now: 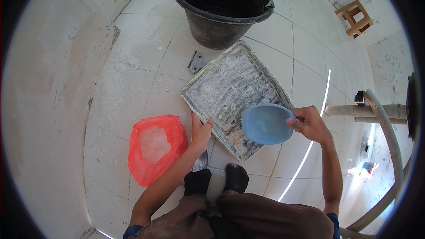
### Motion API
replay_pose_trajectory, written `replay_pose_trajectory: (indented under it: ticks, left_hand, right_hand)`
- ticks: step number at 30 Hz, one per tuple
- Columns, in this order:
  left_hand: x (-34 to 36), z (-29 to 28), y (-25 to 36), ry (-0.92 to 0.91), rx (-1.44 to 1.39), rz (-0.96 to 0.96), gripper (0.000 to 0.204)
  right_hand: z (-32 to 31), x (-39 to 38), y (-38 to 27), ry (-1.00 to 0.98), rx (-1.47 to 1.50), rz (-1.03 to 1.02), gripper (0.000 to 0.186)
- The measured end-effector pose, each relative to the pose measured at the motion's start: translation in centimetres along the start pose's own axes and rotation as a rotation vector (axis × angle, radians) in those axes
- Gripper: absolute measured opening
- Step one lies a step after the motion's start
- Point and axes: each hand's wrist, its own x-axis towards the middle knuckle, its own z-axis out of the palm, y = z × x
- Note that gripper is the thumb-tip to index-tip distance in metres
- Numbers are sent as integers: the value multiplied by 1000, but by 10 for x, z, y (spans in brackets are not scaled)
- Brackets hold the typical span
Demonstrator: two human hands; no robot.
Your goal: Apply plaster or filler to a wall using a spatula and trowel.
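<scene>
My left hand (pixel 201 132) is closed on the left edge of a paint tray (pixel 221 79), with the thumb over the rim and the fingers partly hidden underneath. The tray is ribbed and crusted with grey and white residue. In my right hand (pixel 312 126) is a pale blue plastic bowl (pixel 268 124), pinched at its right rim and held above the tray's near right part. A little whitish matter shows at the bowl's bottom. Beside my left forearm stands an open red plastic bag (pixel 137 150) holding white powder.
Beyond the tray stands a large black bucket (pixel 210 28) with a wire handle. A grey metal piece (pixel 195 62) lies by the tray's far left edge. Bamboo-like poles (pixel 380 110) and a bent pipe (pixel 387 132) are at the right. A brown stool (pixel 355 18) is at the far right wall.
</scene>
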Motion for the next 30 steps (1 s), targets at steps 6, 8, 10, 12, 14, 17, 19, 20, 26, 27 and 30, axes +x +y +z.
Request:
replay_pose_trajectory:
  ticks: [6,8,10,12,14,17,19,20,26,27,30]
  left_hand:
    - [2,-2,-3,17,-18,16,75]
    - [0,1,-1,15,-14,2,75]
    - [0,2,0,16,-9,-7,75]
    - [0,4,0,4,-26,-1,76]
    - [9,-6,-16,29,45,69,69]
    - [12,-7,-24,40,97,135,63]
    - [12,-8,-25,38,82,141,62]
    - [12,-9,-25,43,101,141,62]
    - [9,-7,-20,39,101,142,62]
    - [8,-4,-17,38,112,147,63]
    - [3,-1,-7,7,15,30,75]
  right_hand:
    - [-1,5,14,-10,68,3,30]
    - [-5,7,33,-19,207,20,35]
    - [-13,12,45,-96,433,21,31]
    - [-19,13,57,-86,495,25,29]
    - [-19,16,60,-86,559,19,28]
    - [-20,16,63,-87,582,2,26]
    - [-20,16,62,-89,442,14,27]
    - [-18,17,61,-90,443,13,27]
    - [-7,11,47,-56,252,36,28]
    - [-6,10,46,-45,228,37,27]
    - [-8,9,46,-33,223,30,27]
